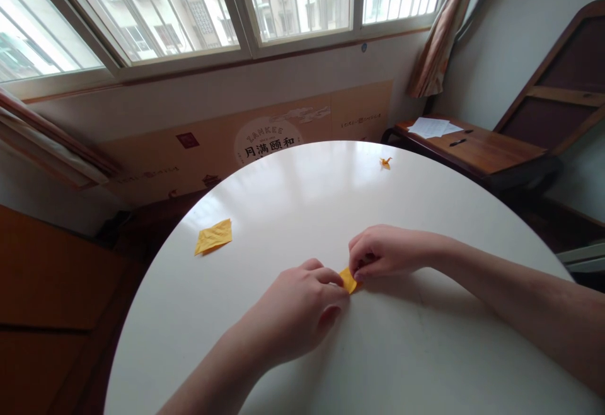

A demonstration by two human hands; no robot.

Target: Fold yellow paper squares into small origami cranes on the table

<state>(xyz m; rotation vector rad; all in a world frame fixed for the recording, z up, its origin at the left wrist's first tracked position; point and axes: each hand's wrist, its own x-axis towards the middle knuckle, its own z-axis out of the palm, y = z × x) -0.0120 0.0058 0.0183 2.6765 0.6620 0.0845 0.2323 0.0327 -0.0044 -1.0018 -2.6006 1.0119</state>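
A small folded piece of yellow paper lies on the white round table between my two hands. My left hand has its fingertips closed on the paper's left side. From the right, my right hand pinches the paper's other edge between curled fingers and thumb. The fingers cover much of the paper, so its full shape is hidden. Farther left on the tabletop rests a creased yellow paper sheet. Near the far edge stands a small yellow folded paper crane.
A wooden side table with white papers on it stands beyond the round table, at the right. Behind it leans a dark wood-framed panel. Printed cardboard lines the wall under the windows. An orange-brown wooden surface is at the left.
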